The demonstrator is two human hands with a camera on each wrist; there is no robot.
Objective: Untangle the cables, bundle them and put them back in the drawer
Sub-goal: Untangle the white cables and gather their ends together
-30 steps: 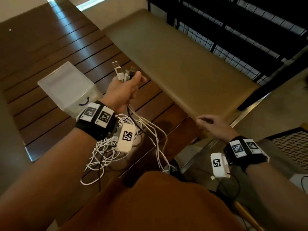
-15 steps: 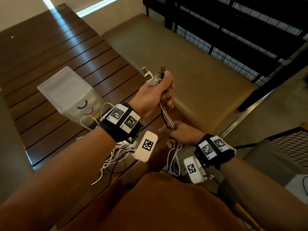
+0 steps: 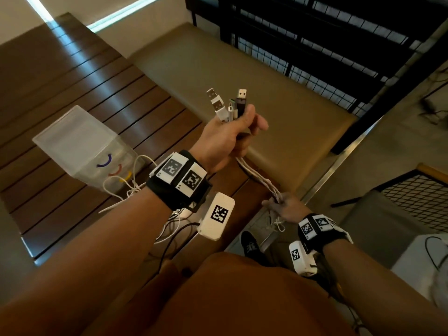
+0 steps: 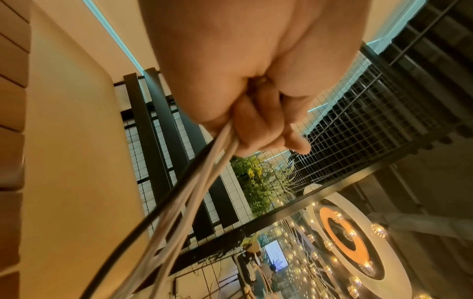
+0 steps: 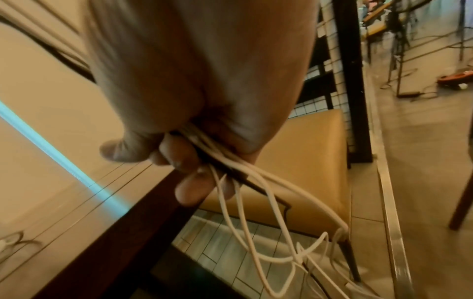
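Translucent plastic forms a small drawer unit (image 3: 80, 146) at the left of a dark slatted wooden desk (image 3: 72, 88), with loose white cable loops (image 3: 126, 187) lying beside it. Toward the middle, the left hand (image 3: 230, 132) is raised above the desk edge, clenched around a bunch of cables (image 3: 257, 177) with the USB plugs (image 3: 228, 103) sticking up out of the fist. The strands run taut down to the right, where the right hand (image 3: 284, 206) grips them lower, beyond the desk edge. Below it, white slack dangles in loops toward the floor (image 5: 245, 248).
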